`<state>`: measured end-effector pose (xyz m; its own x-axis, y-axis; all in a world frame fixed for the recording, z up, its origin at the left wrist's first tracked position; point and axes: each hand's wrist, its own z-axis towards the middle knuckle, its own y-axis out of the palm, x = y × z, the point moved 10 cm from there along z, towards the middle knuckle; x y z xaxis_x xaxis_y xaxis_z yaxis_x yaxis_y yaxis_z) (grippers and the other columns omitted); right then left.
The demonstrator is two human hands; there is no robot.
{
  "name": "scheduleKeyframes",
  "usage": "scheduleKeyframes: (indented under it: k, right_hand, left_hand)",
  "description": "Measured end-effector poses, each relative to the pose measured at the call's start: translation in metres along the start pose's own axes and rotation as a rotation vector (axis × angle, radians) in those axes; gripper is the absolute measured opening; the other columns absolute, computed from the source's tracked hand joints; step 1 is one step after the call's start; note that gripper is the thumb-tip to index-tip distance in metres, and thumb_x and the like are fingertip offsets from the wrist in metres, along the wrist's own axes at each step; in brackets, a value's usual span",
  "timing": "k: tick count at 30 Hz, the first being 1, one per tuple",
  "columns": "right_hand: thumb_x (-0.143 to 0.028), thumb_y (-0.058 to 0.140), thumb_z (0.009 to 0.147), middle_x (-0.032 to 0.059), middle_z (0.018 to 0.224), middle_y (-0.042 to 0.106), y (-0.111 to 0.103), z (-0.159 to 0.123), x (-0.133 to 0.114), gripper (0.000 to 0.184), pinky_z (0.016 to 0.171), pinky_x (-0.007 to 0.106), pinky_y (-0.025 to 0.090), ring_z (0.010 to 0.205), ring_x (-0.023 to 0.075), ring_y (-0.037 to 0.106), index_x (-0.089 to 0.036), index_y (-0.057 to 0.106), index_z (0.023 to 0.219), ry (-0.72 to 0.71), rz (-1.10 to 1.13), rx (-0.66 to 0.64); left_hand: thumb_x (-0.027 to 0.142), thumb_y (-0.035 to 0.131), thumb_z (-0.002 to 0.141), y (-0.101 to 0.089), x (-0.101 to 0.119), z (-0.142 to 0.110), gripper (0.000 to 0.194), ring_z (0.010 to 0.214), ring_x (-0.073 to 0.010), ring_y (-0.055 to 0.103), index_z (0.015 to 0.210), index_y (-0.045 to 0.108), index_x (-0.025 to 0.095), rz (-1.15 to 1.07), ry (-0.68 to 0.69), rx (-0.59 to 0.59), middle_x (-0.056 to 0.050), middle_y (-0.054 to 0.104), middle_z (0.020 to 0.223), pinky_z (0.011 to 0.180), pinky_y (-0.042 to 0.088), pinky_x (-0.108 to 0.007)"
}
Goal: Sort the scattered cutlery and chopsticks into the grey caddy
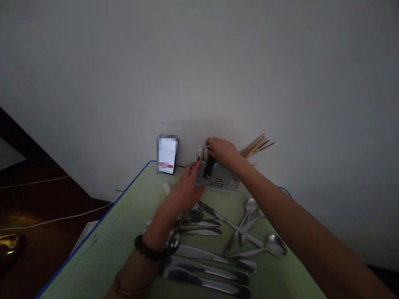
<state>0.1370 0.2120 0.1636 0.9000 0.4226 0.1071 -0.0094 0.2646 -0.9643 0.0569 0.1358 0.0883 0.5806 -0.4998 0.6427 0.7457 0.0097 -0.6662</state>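
Head view: grey caddy [220, 172] at table's [109, 241] far edge. Left hand [182, 192] at caddy's left end, fingers extended, thumb apart, nothing gripped. Right hand [223, 152] over caddy's top, fingers curled; hold cannot be told.

Just above the centre of the frame, the right hand [222, 151] curls over the top of a grey cutlery holder [221, 182], close by two white handles [203, 154]; whether it grips anything I can't tell. The left hand [182, 189] reaches to the holder's left side, thumb spread. Chopsticks [257, 145] jut out to the right, a lit phone [167, 153] stands left, and knives [202, 253] and spoons [276, 245] litter the green table [109, 241] at lower centre.
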Motion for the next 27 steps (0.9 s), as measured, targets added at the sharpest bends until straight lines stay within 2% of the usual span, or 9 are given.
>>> scheduleKeyframes:
  k: [3,6,8,11,14,18,20,24,27]
  right_hand:
    - [-0.020,0.049,0.086,0.0107,0.098,0.064,-0.016,-0.018,-0.003,0.022,0.075,0.029,0.041,0.086,0.0199,0.058,-0.015,0.058,0.105,0.016,0.120,0.128]
    - [-0.021,0.049,0.086,0.0069,0.087,0.065,-0.029,-0.052,0.002,0.017,0.074,0.028,0.041,0.079,0.0171,0.058,-0.015,0.060,0.096,0.089,0.322,0.297]
    - [-0.023,0.049,0.085,0.0044,0.081,0.065,-0.030,-0.080,0.008,0.016,0.070,0.027,0.042,0.073,0.0154,0.057,-0.016,0.061,0.093,0.168,0.463,0.375]
    - [-0.025,0.050,0.085,0.0027,0.076,0.065,-0.020,-0.117,0.015,0.016,0.064,0.025,0.042,0.065,0.0135,0.056,-0.016,0.062,0.090,0.267,0.586,0.383]
    - [-0.026,0.050,0.086,0.0022,0.074,0.066,-0.002,-0.140,0.019,0.017,0.061,0.025,0.042,0.064,0.0130,0.057,-0.016,0.063,0.090,0.281,0.657,0.246]
    - [-0.032,0.052,0.086,0.0045,0.084,0.070,0.037,-0.158,0.013,0.022,0.062,0.025,0.045,0.069,0.0148,0.062,-0.018,0.065,0.098,0.226,0.667,-0.199]
    - [-0.035,0.054,0.085,0.0058,0.090,0.071,0.053,-0.168,0.013,0.025,0.063,0.025,0.046,0.072,0.0162,0.064,-0.020,0.066,0.100,0.248,0.625,-0.377]
    - [-0.035,0.055,0.084,0.0075,0.097,0.071,0.066,-0.170,0.016,0.027,0.068,0.026,0.047,0.081,0.0189,0.066,-0.020,0.067,0.103,0.308,0.537,-0.444]
    - [-0.035,0.055,0.084,0.0087,0.100,0.071,0.074,-0.164,0.011,0.028,0.070,0.028,0.047,0.086,0.0204,0.066,-0.019,0.066,0.105,0.300,0.506,-0.453]
  left_hand:
    - [0.020,0.050,0.083,0.001,0.000,0.000,0.067,0.130,-0.0275,0.037,0.143,0.022,0.016,0.003,-0.019,-0.027,-0.016,0.030,0.141,0.108,0.034,-0.045]
    - [0.021,0.050,0.083,0.004,-0.004,0.000,0.068,0.124,-0.0284,0.043,0.143,0.021,0.013,0.010,-0.056,-0.080,-0.019,0.029,0.141,0.104,0.038,-0.045]
    - [0.022,0.050,0.082,0.005,-0.007,-0.001,0.068,0.120,-0.0281,0.047,0.144,0.020,0.013,0.014,-0.065,-0.105,-0.020,0.030,0.140,0.101,0.041,-0.046]
    - [0.024,0.050,0.083,0.005,-0.009,-0.003,0.068,0.118,-0.0273,0.049,0.144,0.019,0.015,0.024,-0.039,-0.127,-0.019,0.033,0.139,0.099,0.043,-0.046]
    - [0.029,0.049,0.084,0.005,-0.006,-0.007,0.069,0.118,-0.0279,0.050,0.144,0.018,0.015,0.059,-0.029,-0.167,-0.020,0.032,0.140,0.097,0.044,-0.046]
    - [0.036,0.053,0.083,0.005,0.016,-0.014,0.074,0.114,-0.0282,0.053,0.145,0.017,0.016,0.116,0.001,-0.227,-0.020,0.030,0.144,0.093,0.046,-0.044]
    - [0.040,0.051,0.085,0.013,0.028,-0.019,0.070,0.110,-0.0253,0.057,0.144,0.021,0.020,0.118,0.041,-0.317,-0.016,0.036,0.142,0.091,0.047,-0.040]
    - [0.044,0.047,0.085,0.041,0.020,-0.032,0.055,0.115,-0.0260,0.054,0.134,0.042,0.020,0.194,0.018,-0.551,-0.012,0.049,0.135,0.096,0.044,-0.040]
    - [0.042,0.049,0.083,0.050,-0.001,-0.033,0.049,0.116,-0.0282,0.054,0.124,0.053,0.016,0.291,-0.040,-0.570,-0.015,0.055,0.129,0.098,0.041,-0.042]
